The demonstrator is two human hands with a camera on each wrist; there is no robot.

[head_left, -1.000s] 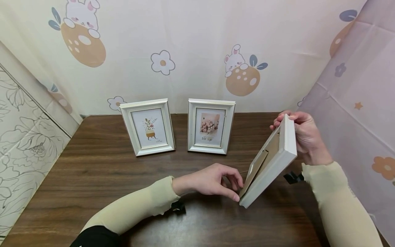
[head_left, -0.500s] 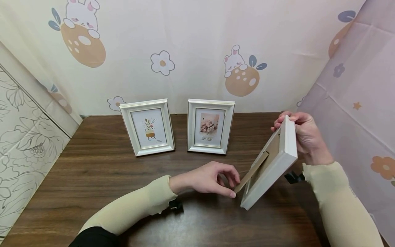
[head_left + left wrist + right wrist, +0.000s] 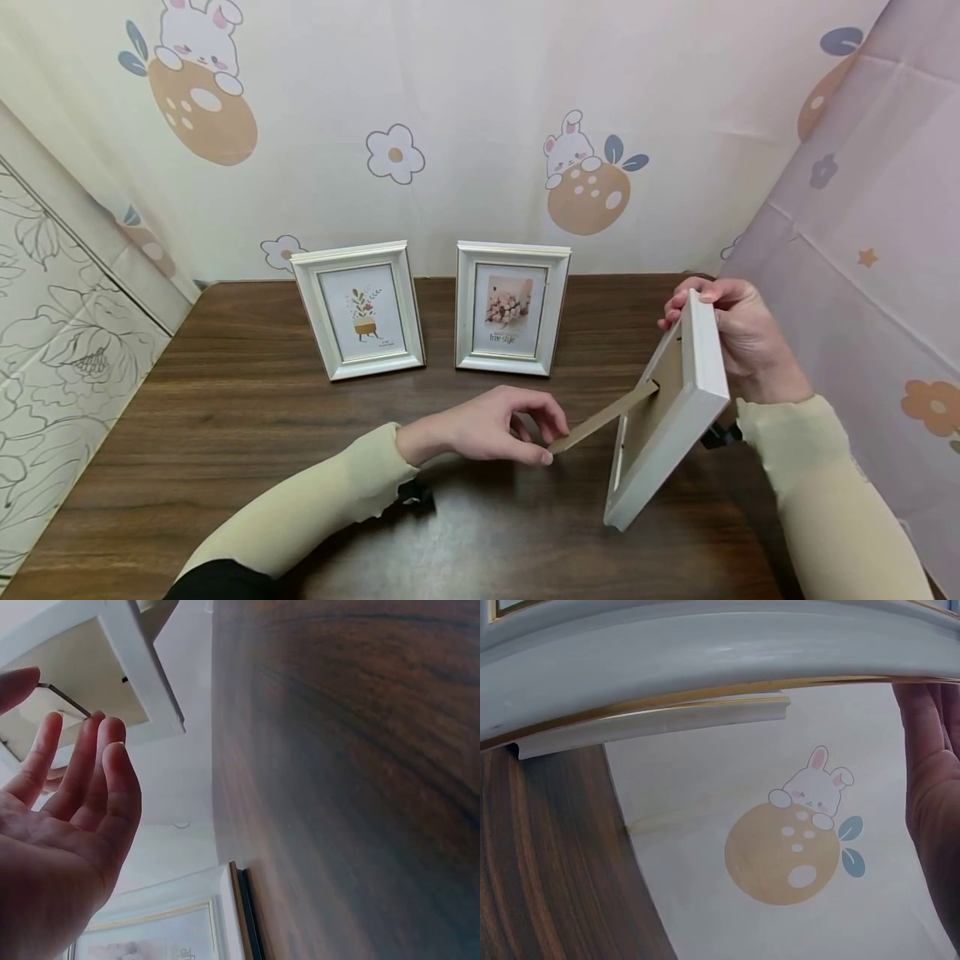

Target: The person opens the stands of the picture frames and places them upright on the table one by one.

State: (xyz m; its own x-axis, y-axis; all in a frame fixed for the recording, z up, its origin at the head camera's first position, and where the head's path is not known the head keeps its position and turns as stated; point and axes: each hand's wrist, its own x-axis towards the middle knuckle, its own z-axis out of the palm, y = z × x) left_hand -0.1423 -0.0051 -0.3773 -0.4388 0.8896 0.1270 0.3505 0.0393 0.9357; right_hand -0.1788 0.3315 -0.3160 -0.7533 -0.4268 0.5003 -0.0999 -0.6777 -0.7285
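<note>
My right hand [image 3: 746, 342] grips the top edge of a white picture frame [image 3: 667, 454], whose back is turned to the left. The frame tilts, and its lower edge appears held off the table in the left wrist view. From its back a brown stand leg [image 3: 603, 417] is swung outward. My left hand [image 3: 487, 429] pinches the free end of that leg between thumb and fingertips. In the right wrist view, the frame's front rim [image 3: 705, 660] shows gold trim, and part of the right hand [image 3: 937, 772] is at the side.
Two white picture frames stand on the brown wood table [image 3: 225, 467]: one with a plant picture [image 3: 311, 275] at left, one with a flower picture [image 3: 467, 308] beside it. A patterned curtain [image 3: 465, 75] hangs behind, and another cloth [image 3: 892, 275] borders the right side.
My left hand has moved left and slightly up, drawing the stand leg away from the frame's back. The frame's lower end has swung a little right and down; the right hand stays nearly in place.
</note>
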